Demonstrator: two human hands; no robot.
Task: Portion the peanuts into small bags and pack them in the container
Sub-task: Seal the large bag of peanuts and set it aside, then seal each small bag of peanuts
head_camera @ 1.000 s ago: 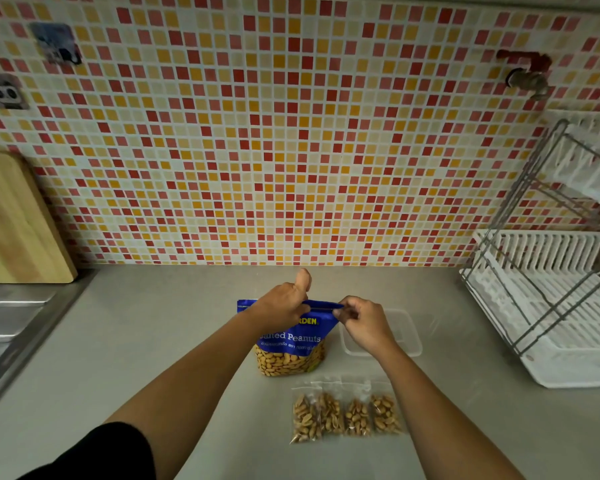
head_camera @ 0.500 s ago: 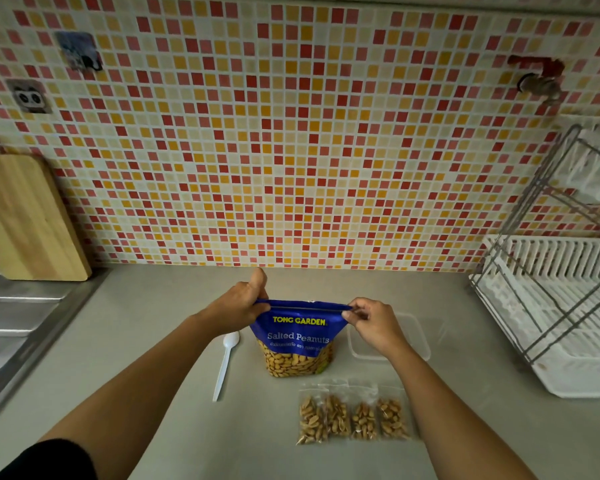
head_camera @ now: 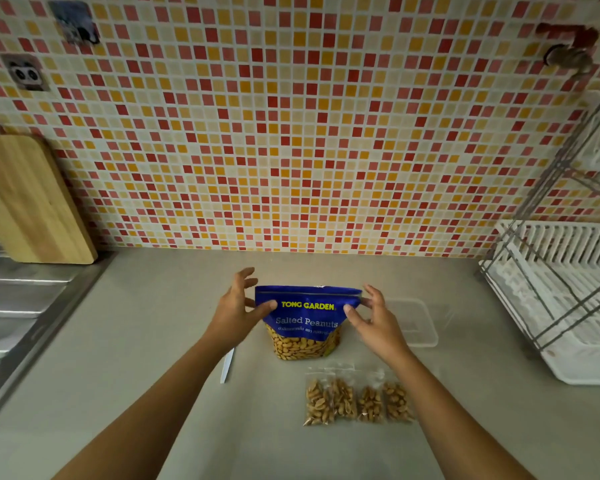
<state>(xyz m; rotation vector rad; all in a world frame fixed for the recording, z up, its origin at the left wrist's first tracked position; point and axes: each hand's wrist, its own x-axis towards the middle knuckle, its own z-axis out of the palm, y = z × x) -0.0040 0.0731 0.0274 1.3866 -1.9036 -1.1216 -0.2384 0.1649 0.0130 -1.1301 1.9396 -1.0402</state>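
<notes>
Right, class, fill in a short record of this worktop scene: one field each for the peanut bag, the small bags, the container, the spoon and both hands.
peanut bag: blue bag, upright on the counter
small bags: four filled bags in a row in front of it
container: clear, empty box, to the right
spoon: white spoon, partly hidden by the left arm
left hand: left hand, fingers spread, thumb on the bag
right hand: right hand, fingertips at the bag's top corner

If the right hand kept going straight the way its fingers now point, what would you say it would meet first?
The right hand points up and left, its fingers at the right edge of the blue peanut bag. It would probably press into the bag's top corner at once; whether it already touches is unclear.
</notes>
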